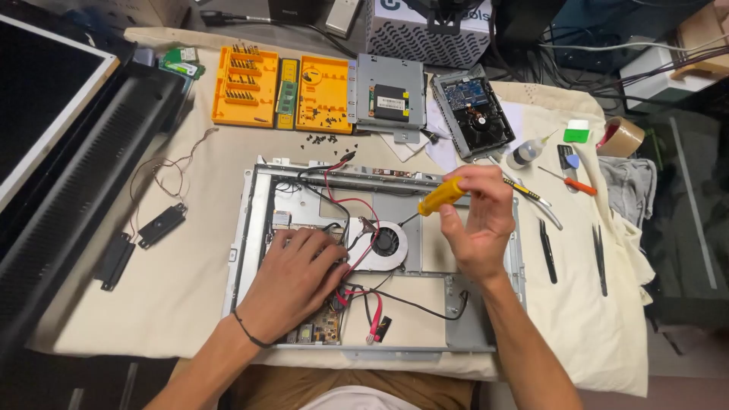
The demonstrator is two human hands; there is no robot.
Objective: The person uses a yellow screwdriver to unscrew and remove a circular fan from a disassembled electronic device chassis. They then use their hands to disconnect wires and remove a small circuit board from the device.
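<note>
- A dark monitor panel (45, 99) lies at the far left of the desk (190, 288), which is covered with a cream cloth.
- Two small black speakers (140, 239) on thin wires rest on the cloth just right of the panel.
- An orange screwdriver bit case (247, 87) lies open at the back, with loose black screws (323, 139) in front of it.
- The left hand (292, 281) lies flat, fingers spread and holding nothing, on the circuit board inside the metal computer chassis (243, 228) in the middle of the desk.
- A round cooling fan (387, 243) sits in the chassis between the two hands, with red and black wires beside it.
- The right hand (474, 224) has its fingers closed round a yellow-handled screwdriver (440, 196), whose tip points down toward the fan.
- A hard drive (474, 114) lies behind the right hand.
- Black tweezers (548, 250) and a roll of brown tape (624, 137) lie at the right.
</note>
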